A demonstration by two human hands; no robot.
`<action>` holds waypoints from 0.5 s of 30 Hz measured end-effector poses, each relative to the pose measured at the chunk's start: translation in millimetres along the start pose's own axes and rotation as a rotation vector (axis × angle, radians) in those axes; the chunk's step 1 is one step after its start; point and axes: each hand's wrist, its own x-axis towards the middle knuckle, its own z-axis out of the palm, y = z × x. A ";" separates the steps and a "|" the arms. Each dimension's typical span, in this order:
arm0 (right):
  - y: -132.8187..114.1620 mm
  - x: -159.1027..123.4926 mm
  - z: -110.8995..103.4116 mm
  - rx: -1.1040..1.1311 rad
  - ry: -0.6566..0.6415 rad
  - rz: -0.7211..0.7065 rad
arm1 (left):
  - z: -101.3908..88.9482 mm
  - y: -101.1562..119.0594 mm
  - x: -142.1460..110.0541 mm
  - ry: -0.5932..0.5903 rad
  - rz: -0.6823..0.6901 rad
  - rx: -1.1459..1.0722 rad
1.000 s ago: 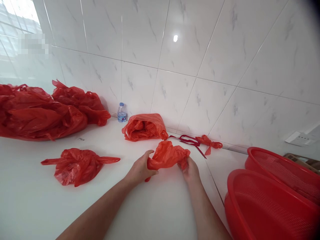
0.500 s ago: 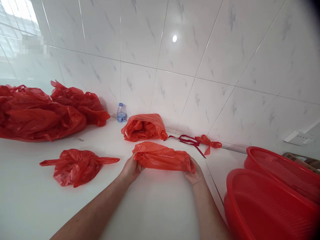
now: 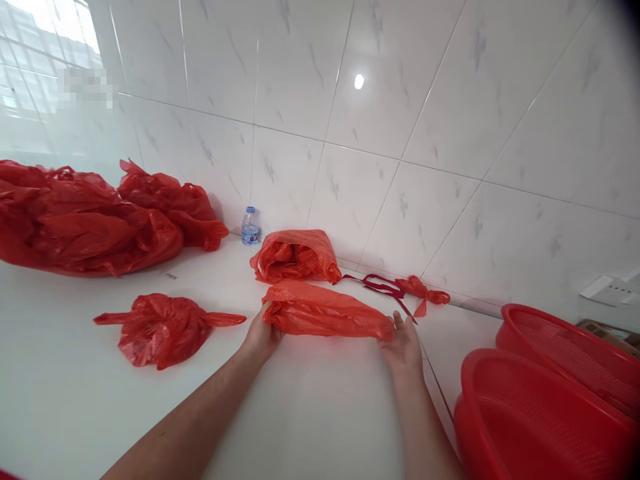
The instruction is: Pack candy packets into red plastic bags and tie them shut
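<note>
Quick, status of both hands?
Left hand: closed on a red plastic bag, at one end.
Right hand: at the bag's other end; grip cannot be told.

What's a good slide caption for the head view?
A red bag held lengthwise between left hand and right hand, red baskets at right.

A small clear bottle [image 3: 251, 230], topped by a blue cap, is set upright near the tiled wall [image 3: 440, 87]. A dark red strip [image 3: 385, 291] is laid in a loop near the wall's foot. At the right, a front red basket [image 3: 467, 383] is seen — a rear red basket [image 3: 505, 320] is partly hidden behind it — and a white panel [image 3: 607, 291] is fixed low on the tiles.
</note>
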 end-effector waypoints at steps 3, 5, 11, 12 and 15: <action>-9.6 -5.5 -0.3 0.062 -0.130 -0.065 | 1.4 -2.9 -2.5 -0.023 -0.013 0.023; -15.8 -7.7 -0.3 0.109 -0.161 -0.103 | 1.5 -4.0 -3.7 -0.059 -0.010 0.059; -31.9 -11.7 23.9 -0.035 -0.106 -0.117 | -2.7 -6.3 -2.8 -0.192 -0.012 0.163; -33.6 -14.9 33.6 -0.092 -0.114 -0.096 | -3.4 -6.8 -2.2 -0.198 -0.023 0.158; -34.0 -33.6 69.0 -0.320 -0.214 -0.008 | -5.0 -8.2 -0.6 -0.202 -0.039 0.140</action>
